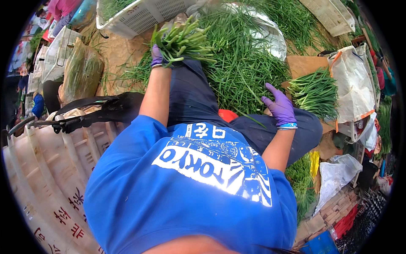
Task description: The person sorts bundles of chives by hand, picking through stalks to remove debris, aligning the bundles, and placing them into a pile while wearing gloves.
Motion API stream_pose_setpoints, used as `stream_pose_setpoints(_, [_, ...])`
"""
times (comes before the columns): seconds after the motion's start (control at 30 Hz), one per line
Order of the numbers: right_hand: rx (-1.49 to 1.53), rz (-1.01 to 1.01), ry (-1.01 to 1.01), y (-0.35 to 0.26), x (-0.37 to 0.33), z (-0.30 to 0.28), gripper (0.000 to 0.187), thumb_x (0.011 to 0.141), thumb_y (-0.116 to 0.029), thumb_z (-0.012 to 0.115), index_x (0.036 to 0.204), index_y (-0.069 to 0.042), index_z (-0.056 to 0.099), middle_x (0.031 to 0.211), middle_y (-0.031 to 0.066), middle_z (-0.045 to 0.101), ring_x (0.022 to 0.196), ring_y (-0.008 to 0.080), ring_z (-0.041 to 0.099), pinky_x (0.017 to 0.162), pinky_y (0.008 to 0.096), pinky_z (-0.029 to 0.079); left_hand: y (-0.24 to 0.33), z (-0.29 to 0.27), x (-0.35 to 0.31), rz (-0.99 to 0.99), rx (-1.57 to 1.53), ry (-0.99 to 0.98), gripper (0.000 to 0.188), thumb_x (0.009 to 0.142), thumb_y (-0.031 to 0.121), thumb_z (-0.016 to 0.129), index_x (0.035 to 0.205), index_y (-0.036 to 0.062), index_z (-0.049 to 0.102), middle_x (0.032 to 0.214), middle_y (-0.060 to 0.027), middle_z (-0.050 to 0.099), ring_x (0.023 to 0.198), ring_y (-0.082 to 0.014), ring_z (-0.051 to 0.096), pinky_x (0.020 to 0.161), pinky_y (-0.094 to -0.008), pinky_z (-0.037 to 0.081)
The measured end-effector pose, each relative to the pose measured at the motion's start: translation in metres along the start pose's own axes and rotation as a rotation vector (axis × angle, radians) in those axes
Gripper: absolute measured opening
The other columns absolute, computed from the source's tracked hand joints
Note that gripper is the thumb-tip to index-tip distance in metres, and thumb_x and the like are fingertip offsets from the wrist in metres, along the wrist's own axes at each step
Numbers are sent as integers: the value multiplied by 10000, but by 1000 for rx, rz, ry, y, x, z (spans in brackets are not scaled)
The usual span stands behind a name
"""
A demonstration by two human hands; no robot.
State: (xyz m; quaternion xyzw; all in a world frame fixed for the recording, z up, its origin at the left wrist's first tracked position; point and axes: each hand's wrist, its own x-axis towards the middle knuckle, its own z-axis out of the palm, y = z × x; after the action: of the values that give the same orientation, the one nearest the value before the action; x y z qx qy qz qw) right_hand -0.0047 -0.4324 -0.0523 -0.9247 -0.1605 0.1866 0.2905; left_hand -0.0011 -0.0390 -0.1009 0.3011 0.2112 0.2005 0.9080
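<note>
My left hand (156, 56), in a purple glove, is closed around a bunch of chives (184, 40) above my left knee. The bunch's thick pale-green stem ends fan out to the right. Over my right thigh, my right hand (280, 106), gloved in purple too, has its fingers apart and holds nothing that I can see. It is beside the near right edge of a large loose heap of chives (241, 67) spread in front of me. A few long blades trail from the heap over my right leg.
A neatly aligned stack of chives (315, 93) lies to the right, next to a white bag (353, 82). White plastic crates (139, 19) stand ahead. At the left is a plastic-wrapped bundle (82, 70). More chives (300, 186) lie beside my right hip.
</note>
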Motion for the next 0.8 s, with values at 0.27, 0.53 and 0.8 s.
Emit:
stream_pose_setpoints(0.27, [399, -276, 5, -51, 11, -5, 412, 763, -261, 567, 1116, -58, 505, 1112, 112, 522, 1041, 219, 487, 889, 305, 362, -12, 31, -18, -84, 86, 23, 377, 872, 259, 325, 1138, 18, 438, 1134, -155, 478, 976, -289, 484, 872, -419, 385])
stream_pose_setpoints(0.53, [734, -429, -39, -130, 50, -9, 285, 784, -122, 542, 1046, -11, 539, 1113, 119, 512, 993, 194, 506, 873, 274, 387, -31, 28, -3, -338, -270, -101, 212, 765, 91, 502, 927, -39, 542, 980, -170, 569, 902, -256, 553, 811, -360, 455])
stream_pose_setpoints(0.8, [1170, -559, -74, -110, 35, -18, 171, 757, -128, 588, 903, -38, 593, 1067, 147, 541, 1088, 231, 453, 915, 333, 365, -26, 12, 6, -234, -270, -168, 277, 783, 135, 489, 1023, -4, 505, 999, -156, 555, 935, -281, 524, 854, -423, 408])
